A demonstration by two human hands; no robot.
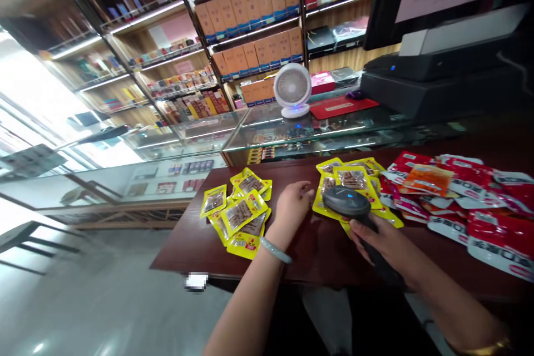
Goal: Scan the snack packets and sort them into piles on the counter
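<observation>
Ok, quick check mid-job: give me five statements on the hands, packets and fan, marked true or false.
1. The right hand holds a scanner. True.
2. The left hand is to the right of the scanner. False: it is to the left of it.
3. All the yellow packets lie in one pile. False: there is a left pile and a right pile.
4. Red packets lie to the right of the scanner. True.
5. The fan is black. False: the fan is white and stands on the glass counter.
</observation>
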